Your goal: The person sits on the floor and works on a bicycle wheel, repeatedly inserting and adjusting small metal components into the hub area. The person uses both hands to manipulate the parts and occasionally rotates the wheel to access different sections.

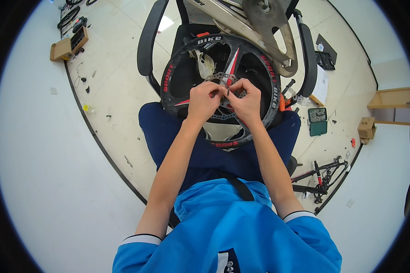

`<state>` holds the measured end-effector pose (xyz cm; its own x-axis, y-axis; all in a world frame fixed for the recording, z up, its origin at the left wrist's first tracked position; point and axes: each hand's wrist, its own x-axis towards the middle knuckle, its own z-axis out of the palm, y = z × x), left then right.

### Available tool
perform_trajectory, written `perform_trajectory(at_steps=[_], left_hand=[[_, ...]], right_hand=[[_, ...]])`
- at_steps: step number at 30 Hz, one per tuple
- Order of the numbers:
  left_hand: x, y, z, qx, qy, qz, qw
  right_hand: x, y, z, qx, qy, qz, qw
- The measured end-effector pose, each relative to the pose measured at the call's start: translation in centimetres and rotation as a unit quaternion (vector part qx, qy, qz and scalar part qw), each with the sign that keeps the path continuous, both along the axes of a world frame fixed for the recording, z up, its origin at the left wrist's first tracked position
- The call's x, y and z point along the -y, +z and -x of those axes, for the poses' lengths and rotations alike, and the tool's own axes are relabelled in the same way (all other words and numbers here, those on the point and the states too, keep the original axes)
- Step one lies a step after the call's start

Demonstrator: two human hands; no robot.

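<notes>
a cardboard box point(61, 49) sits on the floor far left. the left hand point(204, 101) pinches closed on a small dark tool point(228, 90), meeting the right hand point(247, 101), whose fingers also close on it, over the silver brake disc point(223, 114) of a black bicycle wheel point(265, 68) resting on the person's lap. a green case point(317, 121) lies to the right.

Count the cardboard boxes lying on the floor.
2: one cardboard box at upper left beside a black case, another cardboard box at right by the wooden shelf. More may be hidden.
</notes>
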<state>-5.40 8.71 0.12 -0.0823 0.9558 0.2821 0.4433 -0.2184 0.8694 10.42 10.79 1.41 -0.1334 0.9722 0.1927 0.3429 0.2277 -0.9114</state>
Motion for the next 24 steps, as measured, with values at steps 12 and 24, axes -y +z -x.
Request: perform_trajectory(at_steps=[12,24], left_hand=[[-0.1,-0.8,0.1,-0.035,-0.012,-0.068,0.997],[0.0,-0.6,0.4,-0.019,-0.042,-0.06,0.997]], right_hand=[[0.0,0.8,0.7,-0.038,0.045,-0.06,0.996],[-0.2,3.1,0.0,0.11,0.109,-0.203,0.967]])
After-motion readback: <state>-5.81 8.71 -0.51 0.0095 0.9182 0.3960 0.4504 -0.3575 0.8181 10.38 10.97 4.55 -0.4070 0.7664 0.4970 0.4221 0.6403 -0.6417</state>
